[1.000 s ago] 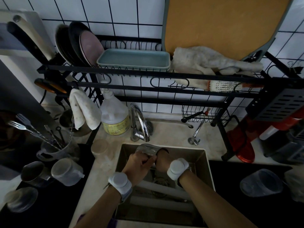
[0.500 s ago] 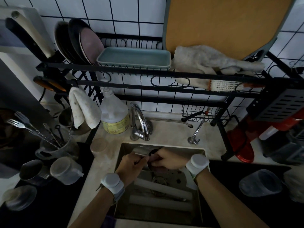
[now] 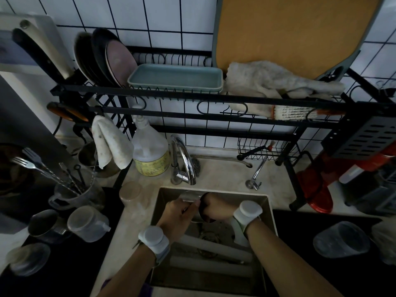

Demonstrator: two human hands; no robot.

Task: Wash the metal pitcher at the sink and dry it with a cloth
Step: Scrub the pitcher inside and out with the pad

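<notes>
The metal pitcher (image 3: 191, 197) is held over the sink (image 3: 265, 205) just below the chrome faucet (image 3: 183, 162), lying tilted with its mouth toward the right. My left hand (image 3: 176, 217) grips its outside from the left. My right hand (image 3: 217, 207) covers the mouth, fingers seeming to reach inside; most of the pitcher is hidden by both hands. A white cloth (image 3: 111, 143) hangs from the rack at the left, and a second pale cloth (image 3: 276, 82) lies on the rack's upper shelf.
A black dish rack (image 3: 214, 97) spans above the sink with plates, a teal tray and an orange cutting board. A soap bottle (image 3: 150, 153) stands left of the faucet. Cups and a utensil holder (image 3: 70, 194) crowd the left counter; a plastic container (image 3: 340, 240) sits right.
My right hand turned from beside the pitcher to over its mouth, wrist swinging out to the right. The pitcher shifted slightly left and rotated; my left hand kept its hold.
</notes>
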